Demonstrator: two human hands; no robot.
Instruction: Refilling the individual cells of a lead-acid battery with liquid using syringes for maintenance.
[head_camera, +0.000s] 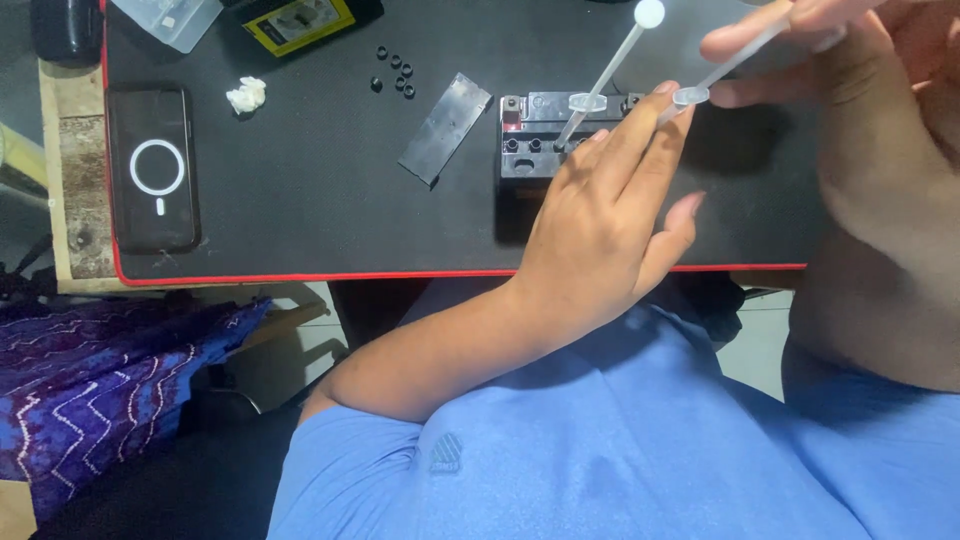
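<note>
- A small black battery (545, 140) sits on the black worktop (320, 210) near its front edge, right of centre.
- The left hand (600, 220) rests against the battery, fingers straight and released, beside a clear syringe (600, 82) standing in a top opening.
- The right hand (850, 60) pinches a second clear syringe (735, 62) above the battery.
- A phone (153, 168) lies at the left edge.

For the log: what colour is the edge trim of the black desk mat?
Red: a thin red border runs round the black mat, clearest along its near edge in the head view.
</note>
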